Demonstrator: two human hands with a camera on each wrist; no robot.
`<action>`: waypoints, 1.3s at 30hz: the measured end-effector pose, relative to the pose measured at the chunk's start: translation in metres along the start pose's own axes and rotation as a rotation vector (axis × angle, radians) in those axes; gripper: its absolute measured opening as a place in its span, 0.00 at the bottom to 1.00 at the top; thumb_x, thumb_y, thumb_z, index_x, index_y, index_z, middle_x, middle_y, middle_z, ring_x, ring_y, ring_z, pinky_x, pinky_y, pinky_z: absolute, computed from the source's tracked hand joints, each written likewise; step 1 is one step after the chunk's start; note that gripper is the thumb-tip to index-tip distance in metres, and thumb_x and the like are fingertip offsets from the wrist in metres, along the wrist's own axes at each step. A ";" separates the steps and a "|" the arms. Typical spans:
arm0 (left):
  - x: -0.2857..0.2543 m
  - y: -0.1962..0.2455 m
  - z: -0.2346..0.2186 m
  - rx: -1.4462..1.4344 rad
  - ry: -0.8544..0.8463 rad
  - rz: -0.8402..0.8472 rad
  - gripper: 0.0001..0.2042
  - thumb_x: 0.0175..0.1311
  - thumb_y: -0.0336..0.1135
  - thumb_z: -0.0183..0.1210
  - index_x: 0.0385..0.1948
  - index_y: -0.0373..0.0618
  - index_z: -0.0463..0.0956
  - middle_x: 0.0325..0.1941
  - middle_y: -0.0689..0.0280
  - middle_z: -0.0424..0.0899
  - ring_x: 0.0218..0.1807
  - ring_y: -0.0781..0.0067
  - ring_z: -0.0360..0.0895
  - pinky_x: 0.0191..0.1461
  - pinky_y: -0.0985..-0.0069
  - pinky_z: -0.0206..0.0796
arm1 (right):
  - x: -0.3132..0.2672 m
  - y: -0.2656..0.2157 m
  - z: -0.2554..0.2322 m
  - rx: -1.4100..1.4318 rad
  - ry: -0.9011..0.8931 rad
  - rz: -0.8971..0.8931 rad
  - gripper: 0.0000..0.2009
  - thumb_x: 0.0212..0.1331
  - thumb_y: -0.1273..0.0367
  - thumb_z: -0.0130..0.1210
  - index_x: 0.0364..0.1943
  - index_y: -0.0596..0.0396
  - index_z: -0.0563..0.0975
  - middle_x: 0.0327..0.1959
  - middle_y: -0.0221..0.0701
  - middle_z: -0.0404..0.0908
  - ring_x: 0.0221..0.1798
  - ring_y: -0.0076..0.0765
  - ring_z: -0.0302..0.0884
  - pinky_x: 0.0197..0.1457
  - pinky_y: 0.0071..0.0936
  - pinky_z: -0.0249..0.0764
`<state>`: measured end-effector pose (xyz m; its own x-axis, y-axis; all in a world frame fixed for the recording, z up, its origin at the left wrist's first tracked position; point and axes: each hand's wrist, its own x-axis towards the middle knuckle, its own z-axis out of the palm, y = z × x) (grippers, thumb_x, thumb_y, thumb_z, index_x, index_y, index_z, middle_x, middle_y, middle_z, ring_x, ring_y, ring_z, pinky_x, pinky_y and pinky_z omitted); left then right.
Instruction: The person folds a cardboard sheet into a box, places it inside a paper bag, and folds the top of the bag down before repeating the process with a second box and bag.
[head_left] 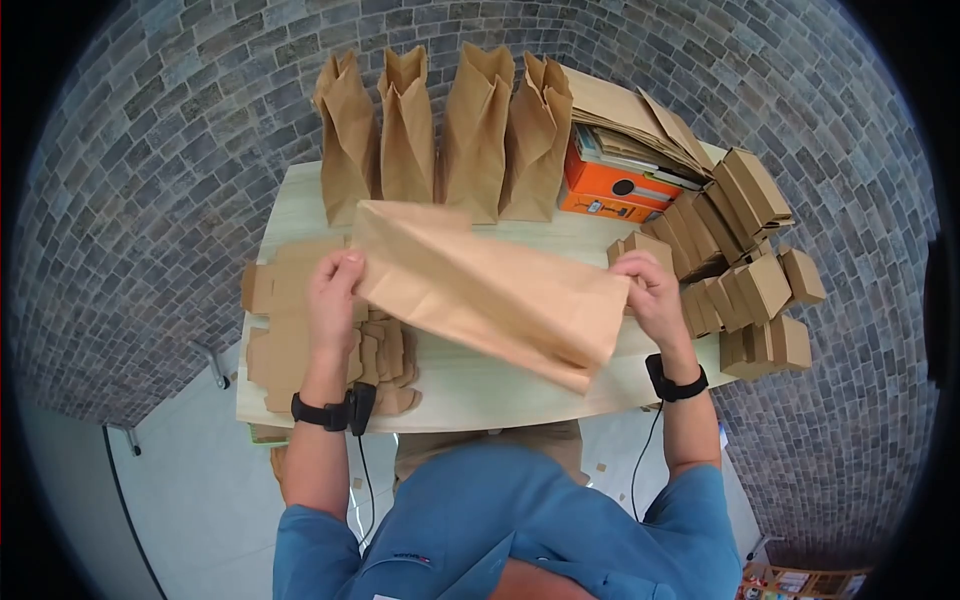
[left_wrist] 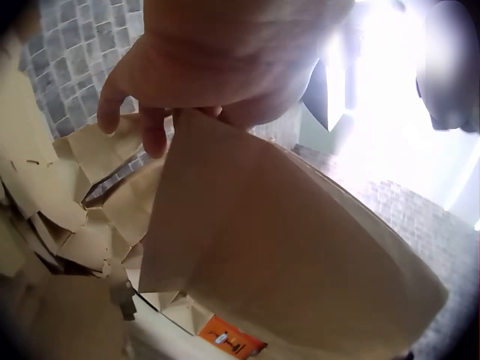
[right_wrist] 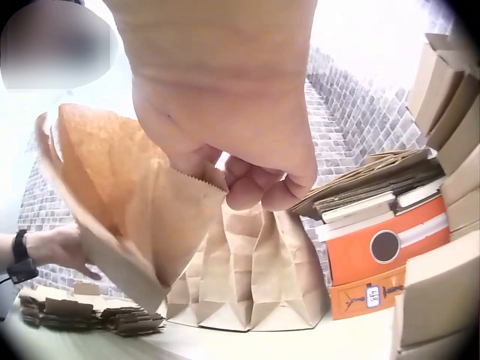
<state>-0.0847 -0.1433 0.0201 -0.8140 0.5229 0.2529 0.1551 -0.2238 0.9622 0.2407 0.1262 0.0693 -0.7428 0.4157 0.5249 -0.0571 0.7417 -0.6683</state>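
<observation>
A brown paper bag (head_left: 490, 290) is stretched sideways above the table between both hands. My left hand (head_left: 332, 292) pinches a corner at the bag's left end. At the right end, my right hand (head_left: 650, 290) pinches the edge of the bag's mouth between thumb and fingers. In the right wrist view the serrated rim of the paper bag (right_wrist: 112, 172) stands partly spread, and its inside shows. From the left wrist, a broad flat face of the paper bag (left_wrist: 285, 240) slants away below the left hand (left_wrist: 217, 67).
Several upright paper bags (head_left: 407, 140) line the table's (head_left: 450, 390) back edge. Right of them, an orange box (head_left: 610, 190) has flat cardboard on top. Folded cardboard boxes (head_left: 750, 280) crowd the right side. Flattened cardboard pieces (head_left: 290, 340) lie stacked at left. A brick-patterned wall (head_left: 200, 120) surrounds the table.
</observation>
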 end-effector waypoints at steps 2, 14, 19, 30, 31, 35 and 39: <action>-0.005 0.009 -0.005 -0.153 0.055 -0.152 0.09 0.72 0.37 0.59 0.39 0.40 0.79 0.35 0.72 0.81 0.37 0.83 0.73 0.44 0.82 0.67 | 0.000 0.004 -0.001 0.150 0.028 0.123 0.04 0.65 0.77 0.56 0.39 0.59 0.80 0.41 0.26 0.79 0.41 0.19 0.75 0.41 0.16 0.73; -0.004 0.009 -0.008 -0.172 0.048 -0.222 0.08 0.72 0.34 0.57 0.40 0.39 0.78 0.37 0.71 0.80 0.39 0.83 0.73 0.48 0.81 0.66 | 0.000 -0.060 0.027 -0.354 -0.086 -0.225 0.23 0.44 0.74 0.67 0.50 0.50 0.79 0.53 0.40 0.77 0.55 0.50 0.74 0.58 0.44 0.71; -0.008 0.017 0.001 -0.067 0.053 -0.192 0.07 0.72 0.34 0.58 0.39 0.39 0.78 0.36 0.71 0.80 0.38 0.83 0.73 0.47 0.82 0.66 | -0.004 -0.063 0.039 -0.335 -0.106 -0.385 0.14 0.49 0.71 0.66 0.42 0.51 0.82 0.47 0.35 0.81 0.50 0.47 0.79 0.54 0.39 0.72; -0.014 0.035 -0.011 0.131 -0.226 -0.123 0.13 0.74 0.42 0.59 0.40 0.40 0.77 0.35 0.73 0.80 0.35 0.86 0.72 0.42 0.82 0.67 | 0.011 -0.042 0.027 0.214 -0.067 0.045 0.07 0.64 0.73 0.58 0.41 0.59 0.84 0.44 0.34 0.84 0.49 0.35 0.79 0.55 0.30 0.74; -0.014 0.047 -0.003 0.077 -0.239 -0.131 0.13 0.74 0.43 0.58 0.40 0.40 0.77 0.34 0.74 0.79 0.34 0.86 0.71 0.41 0.82 0.66 | 0.012 -0.041 0.025 0.196 -0.116 -0.027 0.07 0.64 0.73 0.58 0.42 0.59 0.83 0.45 0.34 0.84 0.49 0.35 0.79 0.56 0.31 0.73; 0.007 0.042 -0.020 0.278 -0.451 -0.027 0.16 0.76 0.46 0.55 0.37 0.41 0.77 0.32 0.77 0.75 0.33 0.86 0.67 0.38 0.83 0.62 | 0.015 -0.036 0.023 0.242 -0.182 -0.011 0.08 0.64 0.72 0.58 0.43 0.59 0.83 0.49 0.34 0.84 0.51 0.37 0.78 0.58 0.34 0.72; 0.004 0.041 -0.010 0.247 -0.339 0.072 0.15 0.77 0.45 0.54 0.33 0.42 0.76 0.30 0.77 0.72 0.33 0.87 0.64 0.37 0.82 0.59 | 0.013 -0.033 0.026 0.071 -0.034 -0.040 0.13 0.66 0.70 0.59 0.51 0.61 0.80 0.49 0.36 0.81 0.54 0.34 0.76 0.59 0.29 0.71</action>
<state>-0.0873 -0.1590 0.0596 -0.5720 0.7634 0.2999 0.3681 -0.0878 0.9256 0.2159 0.0940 0.0843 -0.7611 0.3676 0.5343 -0.1335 0.7174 -0.6838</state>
